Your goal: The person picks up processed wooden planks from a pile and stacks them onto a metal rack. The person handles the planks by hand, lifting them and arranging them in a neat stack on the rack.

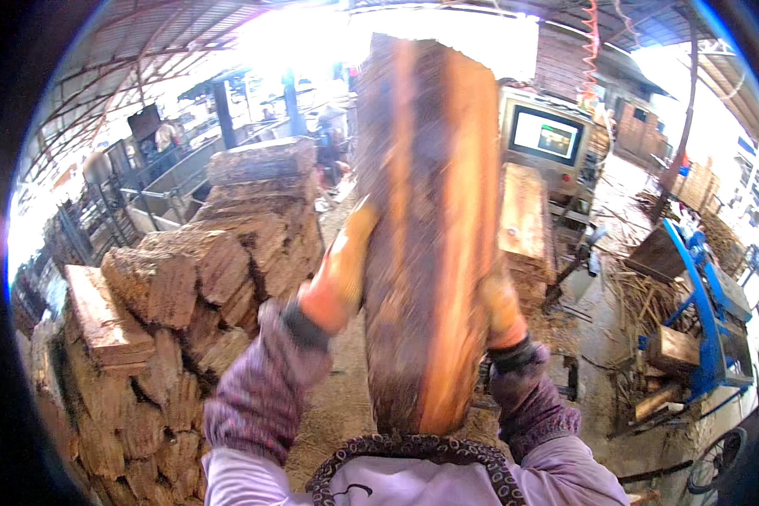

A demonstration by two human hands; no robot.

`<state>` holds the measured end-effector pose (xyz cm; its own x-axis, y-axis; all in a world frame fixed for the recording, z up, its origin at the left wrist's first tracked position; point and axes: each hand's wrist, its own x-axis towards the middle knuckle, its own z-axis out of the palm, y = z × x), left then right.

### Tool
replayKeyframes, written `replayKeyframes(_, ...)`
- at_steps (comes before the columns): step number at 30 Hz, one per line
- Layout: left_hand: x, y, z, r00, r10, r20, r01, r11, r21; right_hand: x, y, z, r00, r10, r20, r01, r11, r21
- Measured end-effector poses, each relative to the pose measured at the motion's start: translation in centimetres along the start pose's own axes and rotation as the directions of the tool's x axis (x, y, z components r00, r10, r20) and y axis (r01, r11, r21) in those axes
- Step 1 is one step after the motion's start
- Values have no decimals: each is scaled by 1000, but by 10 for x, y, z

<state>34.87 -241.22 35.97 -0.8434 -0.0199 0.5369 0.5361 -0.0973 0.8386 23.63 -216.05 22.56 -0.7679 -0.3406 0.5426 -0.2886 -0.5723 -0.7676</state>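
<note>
The log (430, 228), squared off, with dark bark on part of its face and bare orange wood on the rest, stands roughly upright in front of the person's chest, lifted clear of the stacks. The left hand (343, 270) and right hand (502, 308), both in orange gloves, grip its two long sides, partly closed around the edges; their fingertips are mostly out of sight. It should handle as heavy and quite rigid, hardly fragile, with rough bark giving good purchase and the bare faces perhaps slicker or splintery. Opposite sides, near the middle of its length, look the best hold, since a tall piece could tip. Motion blur makes its finer grain hard to judge. To the left rises a wood stack (253, 228); behind it is a grey-walled pen (177, 179), whose contents I cannot make out. On the right, a blue frame (725, 293) has a block (673, 347) at its lower part, with loose sticks (628, 308) lying beside it.
</note>
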Motion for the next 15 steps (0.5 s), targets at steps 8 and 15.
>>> replayKeyframes(8,81,-23,94,987,-16,162,-1,995,104,131,-168,-71,977,40,-209,-62,993,-103)
replayKeyframes(15,-49,-173,-20,969,-207,134,142,912,386,243,-59,-321,936,-13,-353,-329,328,-885)
